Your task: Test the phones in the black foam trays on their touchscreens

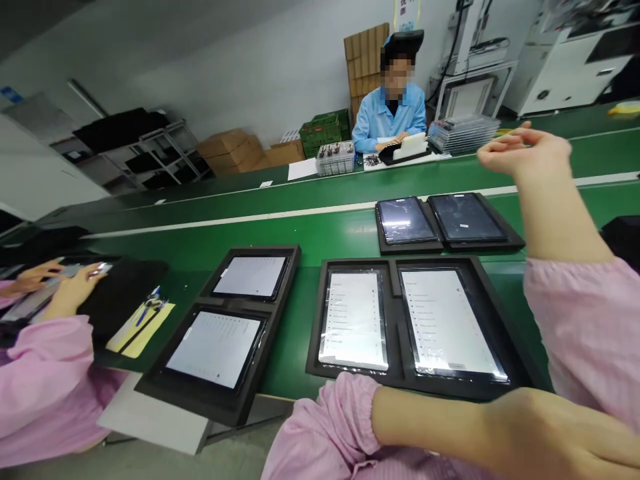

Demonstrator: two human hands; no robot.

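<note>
Right hand [530, 150] is raised above the far right of the green table [335, 233], fingers loosely curled, nothing seen in grasp. Left hand [540, 427] is at near right, by the near tray's [395, 337] right corner; fingers run out of view, can't tell if clenched or released.

Near tray (blk) holds 2 lit tablets side by side: left tablet [353, 320] & right tablet [450, 323], both w/ white list screens, clear film & a short heading; txt too small to read. Left tray [284, 293] has 2 more lit tablets, near one [215, 347] & far one [250, 275], w/ similar lists, txt illegible. Far right: 2 dark-screen tablets [407, 220] [467, 217] in blk trays, small white labels, unreadable. Wall sign [407, 15] w/ Chinese chars, partly cut off. No brand legible.

Edges: left tray overhangs table's near edge; green strip shows btwn it & near tray, narrower strip btwn near tray & dark-screen tablets. White line [310, 212] runs along table beyond.

Far side: seated person [390, 117], blue top, hands at a blk holder [407, 155]. Left: person in pink [45, 360], by yellow paper [127, 340] w/ pen.
</note>
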